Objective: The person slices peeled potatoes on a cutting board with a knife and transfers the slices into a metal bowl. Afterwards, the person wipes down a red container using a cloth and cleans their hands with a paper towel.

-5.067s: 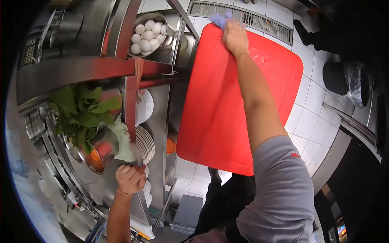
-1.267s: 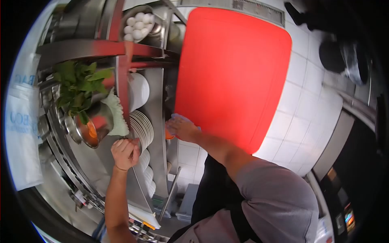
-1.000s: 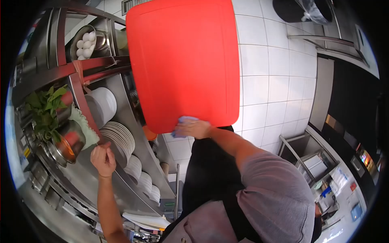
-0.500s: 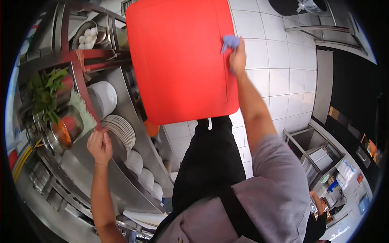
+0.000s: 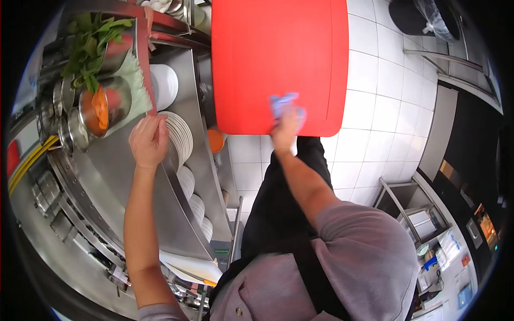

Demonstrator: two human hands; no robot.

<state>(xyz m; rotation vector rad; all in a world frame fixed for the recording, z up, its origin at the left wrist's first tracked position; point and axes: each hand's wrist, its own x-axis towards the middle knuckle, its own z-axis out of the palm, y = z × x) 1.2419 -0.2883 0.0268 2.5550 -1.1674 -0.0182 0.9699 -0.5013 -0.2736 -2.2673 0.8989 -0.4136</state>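
Observation:
A large red panel (image 5: 278, 64) with rounded corners and a shallow groove along its right side lies in front of my legs. My right hand (image 5: 288, 125), a little blurred, presses a bluish-purple cloth (image 5: 282, 104) onto it near the front edge. My left hand (image 5: 149, 140) rests at the edge of the steel counter (image 5: 123, 187), its fingers curled; whether anything is inside them is hidden. Right beside that hand, on the shelf below, stands a stack of white plates (image 5: 181, 138).
On the counter, leafy greens (image 5: 93, 48) stand near a metal pot (image 5: 99, 109) with something orange in it. More white dishes (image 5: 197, 207) line the lower shelf. An orange container (image 5: 215, 140) sits beneath the panel's left corner. White tiles (image 5: 369, 117) cover the floor.
My right hand has swept the cloth from the panel's right edge inward and towards me. The view has shifted, and my left hand stays at the counter edge.

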